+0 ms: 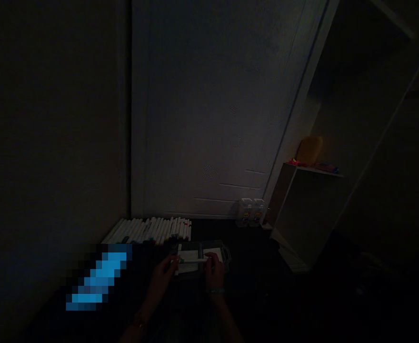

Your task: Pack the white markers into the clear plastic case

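Observation:
The room is very dim. My left hand (163, 278) and my right hand (214, 272) hold a white marker (191, 260) level between them, one at each end. Its tip or cap details are too dark to make out. Just below and behind the marker lies a dark grey tray (218, 252) holding a white sheet or pad (188, 267). A long row of several white markers with coloured ends (148, 231) lies further ahead, to the left of the tray.
A pixelated blue patch (98, 276) covers something at the left. Two small clear containers (248, 213) stand by a white door (209, 105). To the right is a white shelf unit (302, 214) with a yellow object (309, 150) on top. A wall runs along the left.

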A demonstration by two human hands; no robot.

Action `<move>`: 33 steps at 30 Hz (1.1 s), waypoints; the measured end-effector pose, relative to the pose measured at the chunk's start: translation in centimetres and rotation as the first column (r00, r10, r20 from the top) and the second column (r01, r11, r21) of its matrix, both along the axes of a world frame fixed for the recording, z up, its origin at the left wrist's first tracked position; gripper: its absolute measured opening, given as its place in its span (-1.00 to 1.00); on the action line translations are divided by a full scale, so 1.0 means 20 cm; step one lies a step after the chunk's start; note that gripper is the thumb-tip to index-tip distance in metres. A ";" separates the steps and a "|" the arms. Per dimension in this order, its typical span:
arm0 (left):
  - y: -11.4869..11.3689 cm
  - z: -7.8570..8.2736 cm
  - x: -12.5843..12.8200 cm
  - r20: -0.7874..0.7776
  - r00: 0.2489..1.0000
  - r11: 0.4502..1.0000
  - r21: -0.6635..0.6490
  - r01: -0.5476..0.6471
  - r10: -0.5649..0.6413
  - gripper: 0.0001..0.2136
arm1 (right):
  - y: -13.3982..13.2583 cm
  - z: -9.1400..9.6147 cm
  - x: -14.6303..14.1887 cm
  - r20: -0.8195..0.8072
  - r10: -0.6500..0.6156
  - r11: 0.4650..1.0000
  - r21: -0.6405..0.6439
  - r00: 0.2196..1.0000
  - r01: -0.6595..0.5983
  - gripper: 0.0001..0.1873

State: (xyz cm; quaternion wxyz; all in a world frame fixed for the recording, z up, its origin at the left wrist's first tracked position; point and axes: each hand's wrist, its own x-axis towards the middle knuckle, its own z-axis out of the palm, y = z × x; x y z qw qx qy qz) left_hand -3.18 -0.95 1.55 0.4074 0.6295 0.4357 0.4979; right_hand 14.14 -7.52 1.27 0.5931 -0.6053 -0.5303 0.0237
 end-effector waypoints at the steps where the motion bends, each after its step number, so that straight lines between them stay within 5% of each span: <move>1: 0.00 0.00 0.00 -0.001 1.000 1.000 -0.004 0.006 -0.006 -0.51 | -0.01 0.02 -0.01 -0.005 -0.004 1.000 0.007 1.000 0.004 -0.68; 8: -0.01 0.01 -0.01 -0.006 1.000 1.000 -0.009 0.008 -0.008 -0.51 | -0.04 0.10 -0.03 -0.019 -0.018 0.999 0.040 1.000 0.018 -0.64; 17: 0.02 -0.02 -0.02 -0.025 1.000 1.000 0.012 0.000 0.000 -0.49 | -0.01 0.03 -0.02 -0.035 -0.009 0.997 0.070 0.999 0.012 -0.66; 33: 0.01 0.00 -0.03 -0.062 0.998 1.000 -0.019 0.014 -0.015 -0.48 | -0.02 0.07 -0.05 -0.069 -0.035 0.995 0.093 0.997 0.041 -0.63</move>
